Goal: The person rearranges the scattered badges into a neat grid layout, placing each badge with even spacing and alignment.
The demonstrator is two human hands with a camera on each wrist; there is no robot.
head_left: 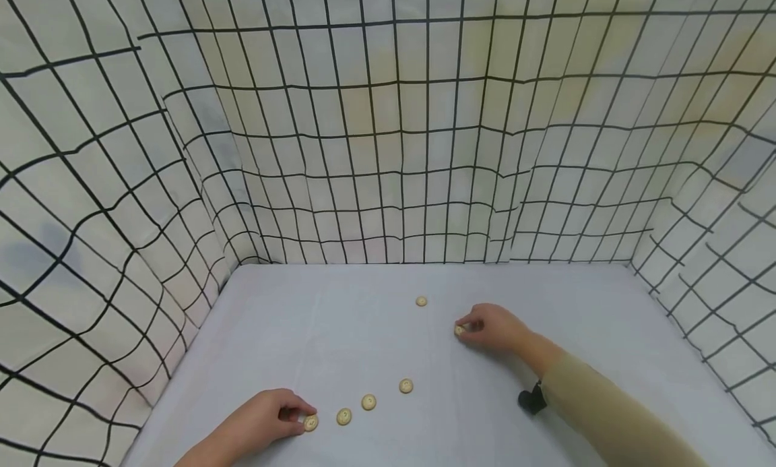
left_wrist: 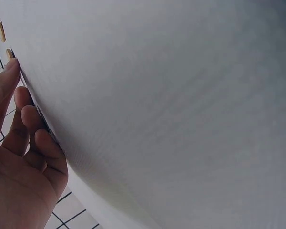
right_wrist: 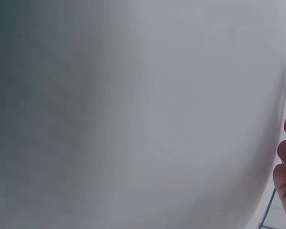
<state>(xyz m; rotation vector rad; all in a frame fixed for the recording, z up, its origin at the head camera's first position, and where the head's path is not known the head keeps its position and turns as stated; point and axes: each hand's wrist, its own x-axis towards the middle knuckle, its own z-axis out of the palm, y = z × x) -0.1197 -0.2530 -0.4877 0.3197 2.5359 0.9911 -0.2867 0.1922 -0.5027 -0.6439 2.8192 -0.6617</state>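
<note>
In the head view, my left hand (head_left: 267, 416) pinches a pale yellow round disc (head_left: 311, 423) at the near left of the white table, thumb and forefinger at its left edge. Faint marks show on its top. Three like discs run up to the right from it: a near one (head_left: 343, 416), a middle one (head_left: 368, 402) and a farther one (head_left: 405, 386). Farther back, my right hand (head_left: 494, 329) holds another disc (head_left: 459, 330) between thumb and forefinger, its face partly covered. One more disc (head_left: 421, 301) lies beyond, to that hand's left.
A white cloth-like surface covers the table (head_left: 273, 332). White walls with a black grid (head_left: 412, 150) enclose it at the back and both sides. A small black object (head_left: 532, 399) is at the right sleeve's cuff (head_left: 564, 376).
</note>
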